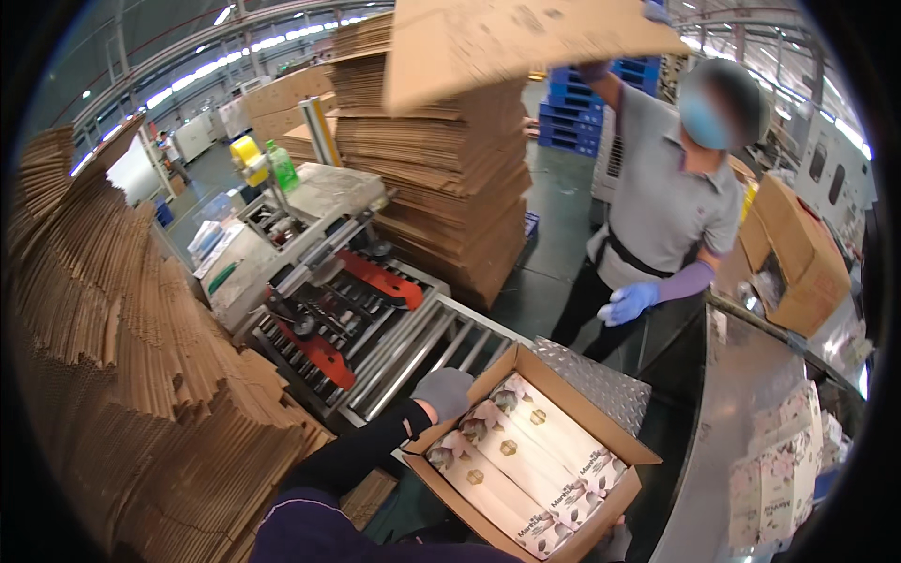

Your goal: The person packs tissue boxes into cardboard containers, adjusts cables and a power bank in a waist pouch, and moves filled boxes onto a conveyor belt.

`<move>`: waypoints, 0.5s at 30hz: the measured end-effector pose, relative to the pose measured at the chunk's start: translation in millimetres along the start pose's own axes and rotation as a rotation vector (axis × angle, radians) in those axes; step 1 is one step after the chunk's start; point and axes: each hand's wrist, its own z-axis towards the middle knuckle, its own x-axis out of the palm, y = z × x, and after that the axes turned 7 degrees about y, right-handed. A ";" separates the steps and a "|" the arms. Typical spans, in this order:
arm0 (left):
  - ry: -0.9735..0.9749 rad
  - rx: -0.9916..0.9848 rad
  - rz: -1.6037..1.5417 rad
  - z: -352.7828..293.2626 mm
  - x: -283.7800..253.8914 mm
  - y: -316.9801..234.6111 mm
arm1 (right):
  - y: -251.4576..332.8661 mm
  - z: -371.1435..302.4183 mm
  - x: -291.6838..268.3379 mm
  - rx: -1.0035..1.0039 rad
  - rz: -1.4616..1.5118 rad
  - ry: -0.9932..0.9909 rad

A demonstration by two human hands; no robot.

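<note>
Carton [582, 411]: lower middle of frame, open, between both hands
Packs [535, 450]: inside, long axes upper left to lower right
Left hand [443, 392]: at carton's upper-left edge, grip unclear
Right hand [617, 542]: beside lower-right wall, mostly hidden, cannot tell

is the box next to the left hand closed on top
No, the box is open at the top, with the flower-patterned packs inside showing.
</note>
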 end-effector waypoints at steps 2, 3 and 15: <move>-0.019 -0.008 0.111 -5.0 2.8 6.4 | -28.9 57.1 -12.7 -0.785 -0.780 -0.327; 0.074 0.055 0.171 -14.0 2.0 12.9 | 36.8 32.1 7.1 -0.609 -0.430 -0.085; 0.820 0.122 0.048 38.1 21.1 -32.2 | 189.2 12.5 208.2 -0.691 -1.546 0.978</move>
